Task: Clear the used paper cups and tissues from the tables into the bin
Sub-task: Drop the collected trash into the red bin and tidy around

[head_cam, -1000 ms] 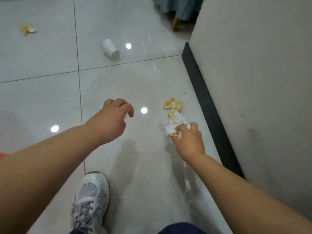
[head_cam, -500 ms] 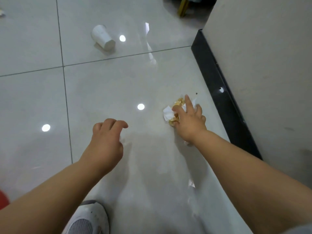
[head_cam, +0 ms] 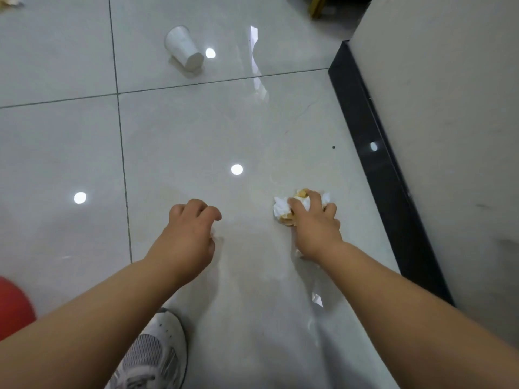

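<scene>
1. Noted at the far left edge a red rounded object (head_cam: 14, 307), cut off by the frame and not identifiable. No bin anywhere in view.
2. Found left hand (head_cam: 186, 237) hovering over the floor (head_cam: 70, 150) ahead of a grey-white shoe (head_cam: 151, 357), fingers curled loosely under. Pale smudge by the thumb, so cannot tell whether holding anything. Posture much as a second ago.
3. Logged paper cup (head_cam: 184, 49) on its side on the far tile, well apart from both hands, untouched.
4. Recorded the main change at right hand (head_cam: 314, 226). A second ago, pinching only the near end of the stained tissue (head_cam: 280, 209), then strung out along the floor. Now closed over it, fingers wrapped round a bunched wad, with white and yellow-brown bits poking out at left and top. Low at floor level, near the black skirting (head_cam: 376, 153) under the wall (head_cam: 449, 108).
5. Judged tissue gathered and secure, ready for lifting. Cup and a scrap at the top left corner (head_cam: 9, 0) yet to collect, and the carry to the bin pending.
</scene>
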`<state>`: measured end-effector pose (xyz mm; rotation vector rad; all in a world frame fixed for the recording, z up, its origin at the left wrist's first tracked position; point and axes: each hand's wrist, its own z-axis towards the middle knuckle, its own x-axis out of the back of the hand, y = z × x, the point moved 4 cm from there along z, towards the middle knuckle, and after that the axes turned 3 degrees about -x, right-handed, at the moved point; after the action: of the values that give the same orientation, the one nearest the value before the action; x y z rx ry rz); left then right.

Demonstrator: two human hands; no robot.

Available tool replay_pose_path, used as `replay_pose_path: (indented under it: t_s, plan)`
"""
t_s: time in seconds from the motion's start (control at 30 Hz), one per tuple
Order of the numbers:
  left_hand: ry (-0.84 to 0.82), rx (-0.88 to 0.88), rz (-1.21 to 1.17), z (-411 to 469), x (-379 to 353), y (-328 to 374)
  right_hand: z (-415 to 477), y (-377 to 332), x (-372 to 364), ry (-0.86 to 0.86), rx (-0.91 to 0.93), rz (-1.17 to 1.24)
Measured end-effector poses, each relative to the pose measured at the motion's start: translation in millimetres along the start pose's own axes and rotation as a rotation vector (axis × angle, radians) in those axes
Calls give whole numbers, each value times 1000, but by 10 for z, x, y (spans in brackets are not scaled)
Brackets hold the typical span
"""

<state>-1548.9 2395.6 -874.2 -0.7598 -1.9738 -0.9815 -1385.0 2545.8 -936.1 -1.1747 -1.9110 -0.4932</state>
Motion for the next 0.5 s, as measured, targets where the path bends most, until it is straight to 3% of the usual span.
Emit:
replay_pose_path:
  t_s: [0.27, 0.5]
  plan:
    - [-41, -16, 0, -362, 12, 135, -613, 64, -167, -65, 51, 139]
    - [66, -56, -57, -849, 598, 406, -1132, -60, 231, 20, 125, 289]
